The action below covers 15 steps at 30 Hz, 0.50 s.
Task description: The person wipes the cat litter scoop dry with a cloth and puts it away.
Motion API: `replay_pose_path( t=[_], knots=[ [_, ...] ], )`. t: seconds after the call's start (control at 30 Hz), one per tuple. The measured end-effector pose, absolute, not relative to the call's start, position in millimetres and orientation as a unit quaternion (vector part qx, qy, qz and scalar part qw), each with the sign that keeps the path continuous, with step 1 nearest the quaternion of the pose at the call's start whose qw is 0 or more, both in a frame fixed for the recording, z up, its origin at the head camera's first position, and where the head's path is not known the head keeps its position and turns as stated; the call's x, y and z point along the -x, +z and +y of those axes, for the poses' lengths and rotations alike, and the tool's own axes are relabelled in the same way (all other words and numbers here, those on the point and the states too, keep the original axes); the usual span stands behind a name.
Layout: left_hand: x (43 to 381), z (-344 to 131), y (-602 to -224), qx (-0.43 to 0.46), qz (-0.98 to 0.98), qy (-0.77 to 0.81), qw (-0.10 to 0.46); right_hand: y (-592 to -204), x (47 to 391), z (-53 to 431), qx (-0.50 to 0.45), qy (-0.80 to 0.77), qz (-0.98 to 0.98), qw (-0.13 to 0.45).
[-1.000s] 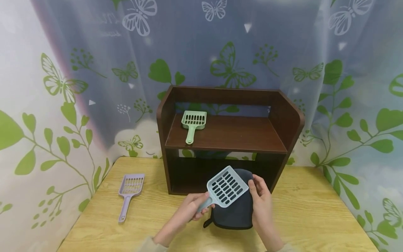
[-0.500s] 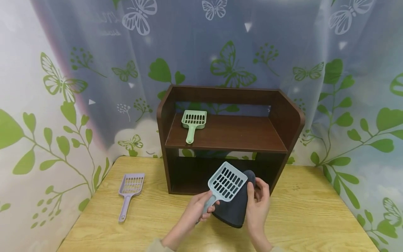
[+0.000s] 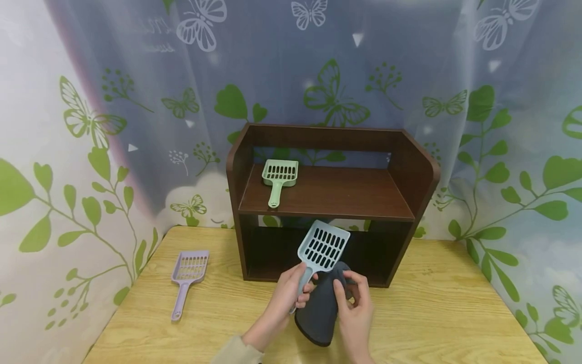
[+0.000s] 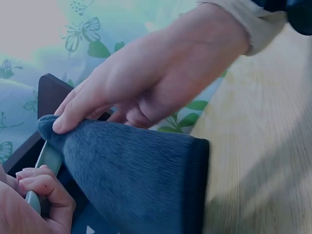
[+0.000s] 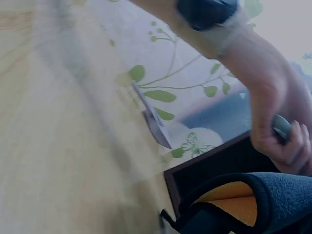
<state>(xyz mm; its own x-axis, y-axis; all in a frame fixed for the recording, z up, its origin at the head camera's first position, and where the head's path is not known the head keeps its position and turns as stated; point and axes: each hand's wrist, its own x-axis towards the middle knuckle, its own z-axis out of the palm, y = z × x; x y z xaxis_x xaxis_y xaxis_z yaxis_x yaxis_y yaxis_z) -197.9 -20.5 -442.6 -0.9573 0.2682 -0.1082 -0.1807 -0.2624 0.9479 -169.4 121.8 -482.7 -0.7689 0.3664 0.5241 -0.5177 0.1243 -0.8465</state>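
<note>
over the front edge of the table (image 3: 432,313) both forearms (image 3: 258,333) extend inward. the left hand (image 3: 288,289) curls round the handle of a blue scoop (image 3: 321,250), its slotted head tilted up in front of the shelf (image 3: 345,192). the right hand (image 3: 356,306), fingers bent, pinches the top of a dark cloth (image 3: 317,314) hanging just beside the scoop.

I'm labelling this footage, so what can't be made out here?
Blue scoop: mid-handle; head view; hidden by the left hand.
Dark cloth: deepest inside; right wrist view; hidden by its rim.
Lower shelf: part of its middle; head view; hidden behind scoop and cloth.
</note>
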Motion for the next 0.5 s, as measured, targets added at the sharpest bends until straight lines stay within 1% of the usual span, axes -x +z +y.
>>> replay_pose_path(
  t=[0.1, 0.33, 0.5],
  knots=[
    [197.9, -18.4, -441.7, -0.035, 0.582, 0.8, 0.142, -486.9, 164.5, 116.3, -0.066, 0.656, -0.673, 0.336],
    [195.2, -16.1, -443.2, -0.041, 0.583, 0.798, 0.146, -485.0, 165.0, 116.2, -0.041, 0.676, -0.662, 0.321],
    [194.0, -19.2, -444.0, -0.046, 0.596, 0.789, 0.141, -479.3, 171.6, 124.9, -0.062, 0.659, -0.665, 0.346]
  ],
)
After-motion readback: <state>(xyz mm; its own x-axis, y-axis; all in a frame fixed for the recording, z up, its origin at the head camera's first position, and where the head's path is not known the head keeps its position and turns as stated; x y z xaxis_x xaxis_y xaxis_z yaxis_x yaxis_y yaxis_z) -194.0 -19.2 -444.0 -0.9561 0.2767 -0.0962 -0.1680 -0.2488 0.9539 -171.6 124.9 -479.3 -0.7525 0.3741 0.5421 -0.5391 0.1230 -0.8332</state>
